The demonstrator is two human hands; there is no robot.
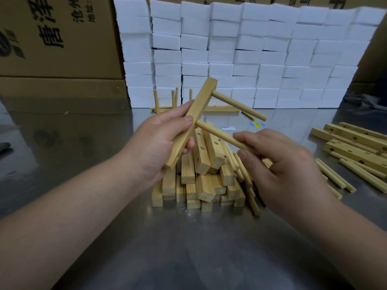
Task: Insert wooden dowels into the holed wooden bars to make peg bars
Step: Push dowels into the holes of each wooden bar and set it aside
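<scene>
While the left grip [161,141] clasps one two-dowel bar [204,97], the right grip [287,162] pinches the lower dowel [217,133].

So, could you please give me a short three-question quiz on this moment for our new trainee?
1. True or false: the bar gripped by the left hand already carries one dowel near its upper end.
2. Which hand pinches the second dowel: A the left hand, or B the right hand?
3. Fill in: the pile of spare bars rests on the metal ___.
Key: 1 true; 2 B; 3 table.
</scene>
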